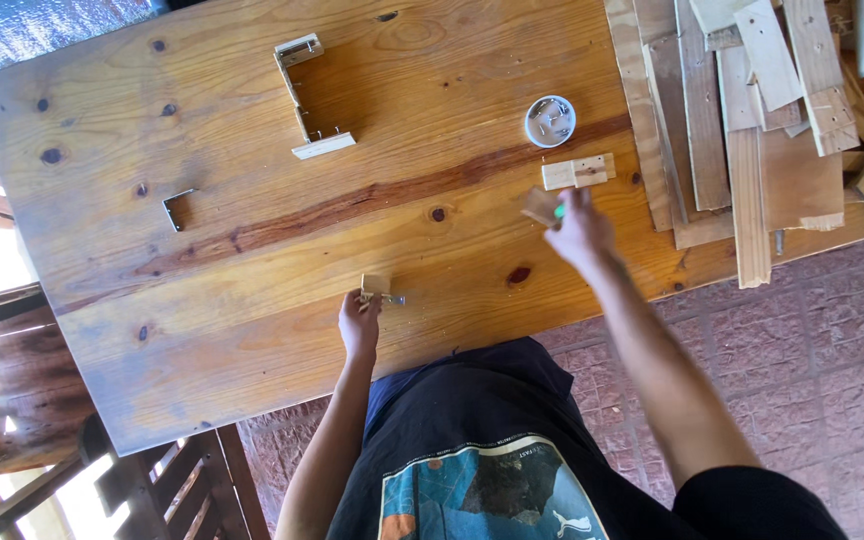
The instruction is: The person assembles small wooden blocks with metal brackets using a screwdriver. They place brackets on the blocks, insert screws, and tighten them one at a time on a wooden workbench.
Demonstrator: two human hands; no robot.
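Two bare hands are in view, both over the near edge of a wooden table (252,250).

Left hand (359,325): closed on one small wooden block (375,286), held at the fingertips just beyond the knuckles. A short metal screw or pin (395,299) projects from the block toward the right hand; its exact kind cannot be told.

Right hand (580,232): raised off the table, blurred, fingers gathered narrowly around one small wood piece (541,206). A green spot shows at the fingertips; what it is cannot be told. The two hands are well apart, the right one farther out than the left.

Just beyond the right hand lies one pale wooden block (577,172), made of two short sections end to end, near the fingers but apart from them. Beyond that block stands one round white dish (550,121) with small metal items inside; their number cannot be counted.

Beyond the left hand and to its outer side lies one small metal bracket (178,207). Farther out lies one larger U-shaped bracket assembly (307,95) with pale ends.

To the outer side of the right hand, one stack of wooden planks and offcuts (752,110) covers the table end; the pieces overlap and cannot be counted reliably.
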